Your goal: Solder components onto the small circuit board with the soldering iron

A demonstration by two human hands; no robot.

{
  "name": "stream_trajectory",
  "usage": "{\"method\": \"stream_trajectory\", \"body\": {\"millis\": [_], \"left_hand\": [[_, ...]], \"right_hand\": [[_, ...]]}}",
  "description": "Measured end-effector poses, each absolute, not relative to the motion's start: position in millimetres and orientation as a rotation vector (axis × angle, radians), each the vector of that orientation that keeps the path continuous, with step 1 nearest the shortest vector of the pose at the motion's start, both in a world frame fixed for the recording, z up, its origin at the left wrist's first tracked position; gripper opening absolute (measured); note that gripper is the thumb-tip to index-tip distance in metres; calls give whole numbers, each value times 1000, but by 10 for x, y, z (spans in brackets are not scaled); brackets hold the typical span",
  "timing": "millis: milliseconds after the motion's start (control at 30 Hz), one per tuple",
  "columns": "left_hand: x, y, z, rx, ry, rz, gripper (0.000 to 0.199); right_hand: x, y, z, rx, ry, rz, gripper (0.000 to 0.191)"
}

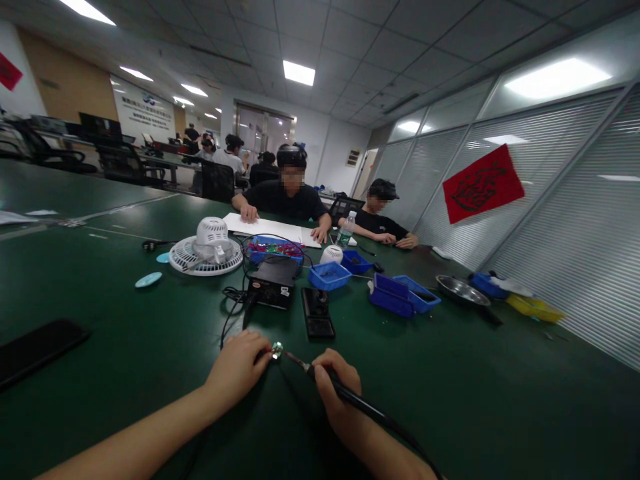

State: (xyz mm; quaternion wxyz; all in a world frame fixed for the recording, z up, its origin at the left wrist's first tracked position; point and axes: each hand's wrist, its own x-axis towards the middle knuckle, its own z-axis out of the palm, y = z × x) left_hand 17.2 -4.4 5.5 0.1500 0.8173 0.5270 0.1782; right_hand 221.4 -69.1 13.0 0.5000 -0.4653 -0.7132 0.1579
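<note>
Between the fingertips of my left hand [243, 357] a small green circuit board [277, 348] is pinched, with bright spots on its face. My right hand [337, 383] is closed around the dark handle of a soldering iron [299, 362], whose thin tip points left and ends just beside the board. Whether tip and board touch, I cannot tell. The iron's black cable runs off under my right forearm. Beyond my hands stand a black soldering station box [271, 283] and a black iron holder [318, 313].
Further back lie a white fan grille [206, 268], a blue tray of wired boards [275, 249], several blue bins [330, 275], a water bottle [346, 229] and a metal pan [463, 291]. A black phone [43, 347] rests at the left. Two people sit across the green table [150, 373].
</note>
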Motion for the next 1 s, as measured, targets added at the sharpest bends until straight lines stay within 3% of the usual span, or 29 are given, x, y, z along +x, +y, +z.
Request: {"method": "stream_trajectory", "body": {"millis": [1000], "left_hand": [[168,-61,70,2351,1487,521,19]], "right_hand": [[2184,-680,136,-1102,-1715,353,21]]}}
